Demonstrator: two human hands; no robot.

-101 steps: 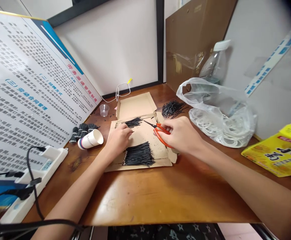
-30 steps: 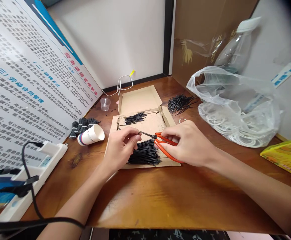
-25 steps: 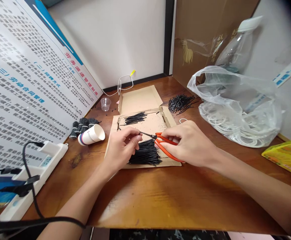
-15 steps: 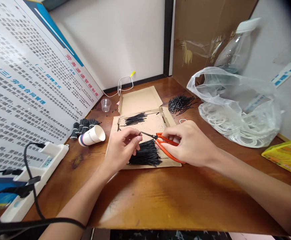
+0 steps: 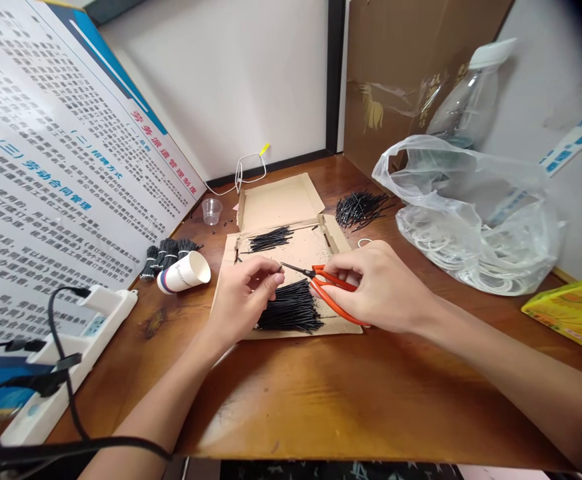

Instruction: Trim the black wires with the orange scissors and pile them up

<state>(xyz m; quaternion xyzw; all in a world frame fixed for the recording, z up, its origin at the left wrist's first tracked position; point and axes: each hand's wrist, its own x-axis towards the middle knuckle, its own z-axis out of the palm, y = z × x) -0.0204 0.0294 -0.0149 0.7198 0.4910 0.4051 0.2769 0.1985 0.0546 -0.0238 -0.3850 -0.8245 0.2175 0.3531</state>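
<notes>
My left hand (image 5: 248, 293) is closed in a pinch, with a small dark tip, likely the end of a short black piece, showing between thumb and forefinger. My right hand (image 5: 383, 287) grips red-handled scissors (image 5: 338, 295), and their blade tips point left, right at the pinched fingertips. Below both hands a thick row of short black wire-like pieces (image 5: 293, 308) lies on an opened cardboard box (image 5: 311, 243). A smaller row of black pieces (image 5: 271, 238) rests farther back on the same cardboard.
Right of the box lies a loose black pile (image 5: 361, 209); beyond it stands a clear plastic bag (image 5: 485, 247) of white coils. At left are a tipped paper cup (image 5: 185, 272), black bundles (image 5: 168, 255), a small plastic cup (image 5: 211, 211) and a power strip (image 5: 78, 357) with cables.
Both hands and the scissors hold nearly the same position. The view has shifted very slightly.
</notes>
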